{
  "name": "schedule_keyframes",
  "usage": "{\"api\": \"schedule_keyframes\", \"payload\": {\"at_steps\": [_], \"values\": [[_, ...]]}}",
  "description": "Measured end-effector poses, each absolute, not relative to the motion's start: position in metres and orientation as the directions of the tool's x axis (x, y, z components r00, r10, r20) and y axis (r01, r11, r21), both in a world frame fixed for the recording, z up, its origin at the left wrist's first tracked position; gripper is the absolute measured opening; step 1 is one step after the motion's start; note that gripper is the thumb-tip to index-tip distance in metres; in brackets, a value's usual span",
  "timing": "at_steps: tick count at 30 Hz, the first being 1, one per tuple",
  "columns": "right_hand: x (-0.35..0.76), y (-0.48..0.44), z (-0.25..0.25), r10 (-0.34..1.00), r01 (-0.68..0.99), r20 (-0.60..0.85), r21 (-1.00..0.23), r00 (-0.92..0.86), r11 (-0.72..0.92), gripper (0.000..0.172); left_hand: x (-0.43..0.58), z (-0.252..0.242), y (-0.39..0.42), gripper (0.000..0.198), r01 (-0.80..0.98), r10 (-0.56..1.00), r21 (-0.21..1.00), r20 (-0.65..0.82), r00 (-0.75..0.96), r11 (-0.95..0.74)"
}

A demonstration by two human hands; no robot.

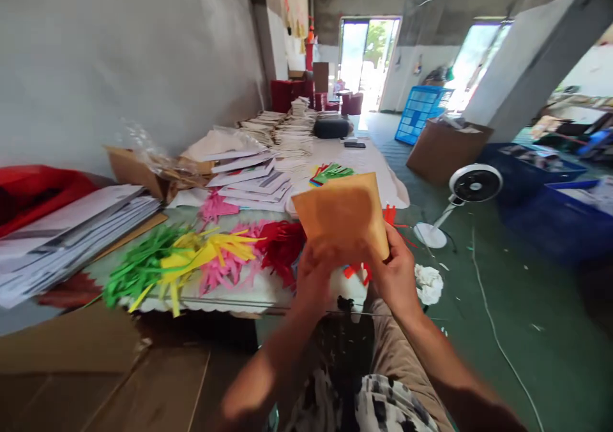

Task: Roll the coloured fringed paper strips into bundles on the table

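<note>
Both my hands hold up an orange paper sheet (pixel 343 214) in front of me, above the table's near edge. My left hand (pixel 313 277) grips its lower left edge, fingers closed on it. My right hand (pixel 396 272) pinches the lower right corner. Just left of the sheet, on the table (pixel 225 295), lie heaps of cut paper fringes: green (pixel 138 266), yellow (pixel 211 253), pink (pixel 225 269) and red (pixel 280 244). Small red scraps (pixel 357 271) show under the sheet.
Stacks of white printed sheets (pixel 71 228) and more paper piles (pixel 287 132) run along the table by the wall. Cardboard (pixel 96 368) lies at lower left. A white floor fan (pixel 472 189), a brown box (pixel 445 148) and blue crates (pixel 419 113) stand on the green floor to the right.
</note>
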State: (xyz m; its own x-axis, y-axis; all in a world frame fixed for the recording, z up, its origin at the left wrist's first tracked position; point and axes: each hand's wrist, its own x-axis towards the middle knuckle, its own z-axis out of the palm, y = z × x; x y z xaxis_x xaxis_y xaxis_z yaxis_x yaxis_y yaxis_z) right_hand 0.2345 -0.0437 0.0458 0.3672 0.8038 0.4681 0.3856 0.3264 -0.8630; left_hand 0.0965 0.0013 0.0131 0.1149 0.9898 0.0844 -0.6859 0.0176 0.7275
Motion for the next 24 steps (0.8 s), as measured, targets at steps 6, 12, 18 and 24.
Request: {"api": "schedule_keyframes", "payload": {"at_steps": [6,12,18,24], "values": [[0.313,-0.067,0.049,0.76,0.679,0.605,-0.663,0.237,0.316,0.053,0.086,0.031,0.026,0.037,-0.569,0.9,0.822,0.243,0.363,0.007],[0.34,-0.093,0.053,0.854,0.79,0.52,-0.532,0.02,0.305,0.051,0.108,0.084,0.041,0.036,-0.266,0.789,0.925,0.372,0.488,-0.272],[0.345,-0.103,0.058,0.88,0.739,0.464,-0.627,0.1,0.247,0.055,0.147,0.075,0.041,0.018,-0.223,0.797,0.926,0.376,0.472,-0.305],[0.35,-0.107,0.052,0.834,0.663,0.479,-0.723,0.275,0.196,0.028,0.149,0.067,0.037,0.012,-0.196,0.793,0.911,0.412,0.449,-0.363]]}}
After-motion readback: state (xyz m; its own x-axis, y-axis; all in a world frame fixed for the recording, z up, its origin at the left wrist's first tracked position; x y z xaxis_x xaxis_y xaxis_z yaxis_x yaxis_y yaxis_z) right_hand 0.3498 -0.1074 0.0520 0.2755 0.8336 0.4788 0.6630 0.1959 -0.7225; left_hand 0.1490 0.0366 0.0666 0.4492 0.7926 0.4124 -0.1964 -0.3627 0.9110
